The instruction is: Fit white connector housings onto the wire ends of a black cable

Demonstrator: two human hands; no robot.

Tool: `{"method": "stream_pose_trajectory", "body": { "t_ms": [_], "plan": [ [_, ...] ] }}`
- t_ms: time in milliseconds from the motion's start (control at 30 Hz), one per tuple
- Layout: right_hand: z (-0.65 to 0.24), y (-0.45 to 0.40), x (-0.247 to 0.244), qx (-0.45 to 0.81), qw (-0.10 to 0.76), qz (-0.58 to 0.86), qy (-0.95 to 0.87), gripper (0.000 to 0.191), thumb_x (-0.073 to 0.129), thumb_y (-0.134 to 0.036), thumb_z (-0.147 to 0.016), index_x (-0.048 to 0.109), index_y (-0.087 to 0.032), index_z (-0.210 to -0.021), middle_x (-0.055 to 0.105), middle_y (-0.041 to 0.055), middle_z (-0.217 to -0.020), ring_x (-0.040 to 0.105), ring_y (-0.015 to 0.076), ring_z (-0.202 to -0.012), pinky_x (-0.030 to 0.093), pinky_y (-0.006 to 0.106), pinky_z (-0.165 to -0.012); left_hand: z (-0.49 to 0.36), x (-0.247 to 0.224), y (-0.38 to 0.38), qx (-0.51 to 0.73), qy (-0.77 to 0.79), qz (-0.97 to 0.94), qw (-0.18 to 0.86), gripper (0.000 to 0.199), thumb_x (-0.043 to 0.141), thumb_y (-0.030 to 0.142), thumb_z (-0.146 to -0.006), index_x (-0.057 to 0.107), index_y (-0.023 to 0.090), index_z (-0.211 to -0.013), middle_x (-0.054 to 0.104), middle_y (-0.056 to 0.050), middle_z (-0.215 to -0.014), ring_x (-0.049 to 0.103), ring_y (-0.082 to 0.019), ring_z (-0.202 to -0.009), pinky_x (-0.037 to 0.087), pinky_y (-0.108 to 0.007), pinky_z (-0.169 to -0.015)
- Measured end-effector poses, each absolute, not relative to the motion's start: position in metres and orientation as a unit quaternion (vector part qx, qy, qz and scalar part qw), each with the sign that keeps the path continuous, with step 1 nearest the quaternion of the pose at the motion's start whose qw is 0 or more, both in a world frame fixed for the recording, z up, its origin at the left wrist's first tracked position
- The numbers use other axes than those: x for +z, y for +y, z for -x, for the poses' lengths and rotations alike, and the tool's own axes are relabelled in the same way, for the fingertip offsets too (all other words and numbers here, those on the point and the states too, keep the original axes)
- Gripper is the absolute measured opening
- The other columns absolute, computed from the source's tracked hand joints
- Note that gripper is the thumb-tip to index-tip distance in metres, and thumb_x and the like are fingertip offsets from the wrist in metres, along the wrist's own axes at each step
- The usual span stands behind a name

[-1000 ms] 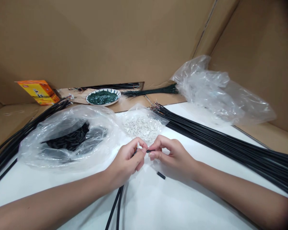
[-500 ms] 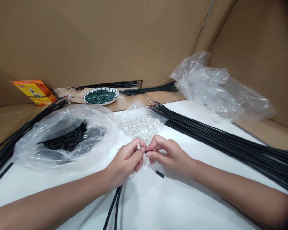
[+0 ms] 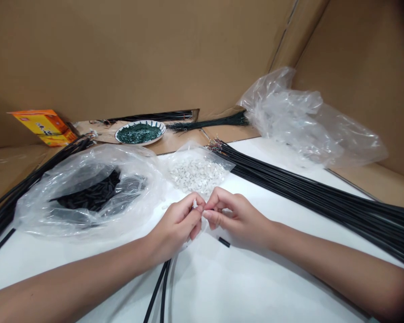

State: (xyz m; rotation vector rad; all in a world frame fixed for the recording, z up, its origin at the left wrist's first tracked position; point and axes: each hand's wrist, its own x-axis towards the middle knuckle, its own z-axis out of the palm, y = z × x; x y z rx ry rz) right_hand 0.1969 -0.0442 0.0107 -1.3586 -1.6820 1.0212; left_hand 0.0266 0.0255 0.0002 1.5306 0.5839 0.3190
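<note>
Pinching a tiny white connector (image 3: 195,204), your left hand (image 3: 174,226) and right hand (image 3: 237,220) close together; a short black tube (image 3: 224,242) lies at four o'clock.

Two hands (image 3: 175,226) and (image 3: 237,220) meet at the table's edge of view, with one small white connector (image 3: 195,204) pinched between them. There are three plastic bags: one of black tube pieces (image 3: 87,197), one of white connectors (image 3: 197,175), and one crumpled bag (image 3: 306,130). I count one plate (image 3: 140,143) and one orange box (image 3: 43,128). Two dark wire bundles (image 3: 208,122) and (image 3: 155,116) lie at the back, and two large black cable bundles (image 3: 323,197) and (image 3: 30,184) flank the bags. Nearer in there are two loose black cables (image 3: 164,291), and just one short black tube (image 3: 224,242) lies alone.
</note>
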Motion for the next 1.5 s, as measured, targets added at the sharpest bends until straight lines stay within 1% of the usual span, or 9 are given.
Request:
{"method": "stream_pose_trajectory", "body": {
  "t_ms": [300, 433, 667, 800, 1500],
  "plan": [
    [-0.197, -0.0431, 0.008, 0.419, 0.372, 0.52, -0.645, 0.032, 0.049, -0.046, -0.088, 0.045, -0.013, -0.087, 0.06, 0.0006, -0.071, 0.054, 0.0034, -0.064, 0.039, 0.012, -0.058, -0.0271, -0.0015, 0.0257, 0.147, 0.262, -0.674, 0.675, 0.028, 0.04, 0.044, -0.091, 0.042, 0.017, -0.086, 0.047, 0.006, -0.053, 0.028, 0.0, -0.04, 0.021, -0.011, -0.041],
    [-0.1974, -0.0431, 0.0084, 0.422, 0.37, 0.52, -0.644, 0.034, 0.049, -0.047, -0.087, 0.044, -0.013, -0.087, 0.06, 0.0008, -0.071, 0.055, 0.0038, -0.064, 0.04, 0.013, -0.058, -0.0276, -0.0014, 0.0261, 0.144, 0.264, -0.674, 0.675, 0.027, 0.04, 0.043, -0.091, 0.042, 0.016, -0.086, 0.046, 0.006, -0.052, 0.028, -0.001, -0.039, 0.02, -0.012, -0.041],
    [-0.1984, -0.0427, 0.0092, 0.409, 0.346, 0.531, -0.657, 0.034, 0.045, -0.049, -0.089, 0.043, -0.014, -0.088, 0.061, 0.0002, -0.072, 0.053, 0.0035, -0.063, 0.036, 0.013, -0.055, -0.0286, -0.0006, 0.026, 0.139, 0.267, -0.673, 0.675, 0.026, 0.04, 0.042, -0.092, 0.043, 0.017, -0.085, 0.045, 0.007, -0.052, 0.028, 0.0, -0.039, 0.023, -0.011, -0.042],
    [-0.1986, -0.0426, 0.0092, 0.41, 0.344, 0.528, -0.66, 0.034, 0.045, -0.048, -0.089, 0.043, -0.014, -0.087, 0.06, 0.0001, -0.072, 0.052, 0.0033, -0.062, 0.036, 0.012, -0.054, -0.0285, 0.0009, 0.026, 0.137, 0.27, -0.678, 0.67, 0.024, 0.041, 0.039, -0.092, 0.044, 0.017, -0.084, 0.045, 0.007, -0.052, 0.029, 0.001, -0.041, 0.024, -0.01, -0.042],
    [-0.1982, -0.0426, 0.0085, 0.414, 0.34, 0.529, -0.658, 0.034, 0.045, -0.05, -0.089, 0.042, -0.016, -0.087, 0.06, -0.0027, -0.072, 0.052, 0.0028, -0.062, 0.037, 0.013, -0.054, -0.029, 0.0021, 0.0243, 0.137, 0.271, -0.671, 0.676, 0.024, 0.04, 0.038, -0.092, 0.044, 0.016, -0.082, 0.043, 0.007, -0.051, 0.028, 0.001, -0.04, 0.024, -0.008, -0.041]
  ]
}}
